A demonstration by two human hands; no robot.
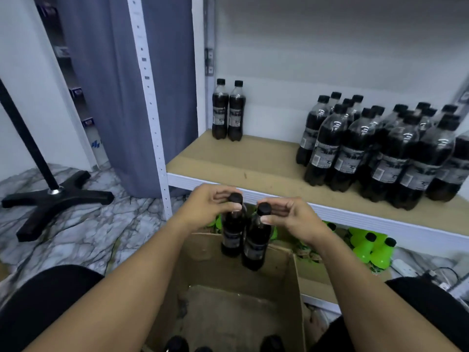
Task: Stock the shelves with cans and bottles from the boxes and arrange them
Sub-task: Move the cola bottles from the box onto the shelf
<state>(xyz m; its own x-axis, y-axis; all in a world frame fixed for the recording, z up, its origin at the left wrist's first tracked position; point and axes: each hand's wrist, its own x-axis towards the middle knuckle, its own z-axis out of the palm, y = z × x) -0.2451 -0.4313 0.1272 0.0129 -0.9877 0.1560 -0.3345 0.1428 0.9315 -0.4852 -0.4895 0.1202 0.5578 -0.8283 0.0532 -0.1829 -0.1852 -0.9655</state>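
Hands (253,212) pinching, seemingly, bottle necks (250,217).

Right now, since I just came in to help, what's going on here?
A person is stocking dark soda bottles. The left hand and right hand each grip one bottle by the neck, above an open cardboard box. On the shelf, two bottles stand at the back left and a larger cluster at the right.
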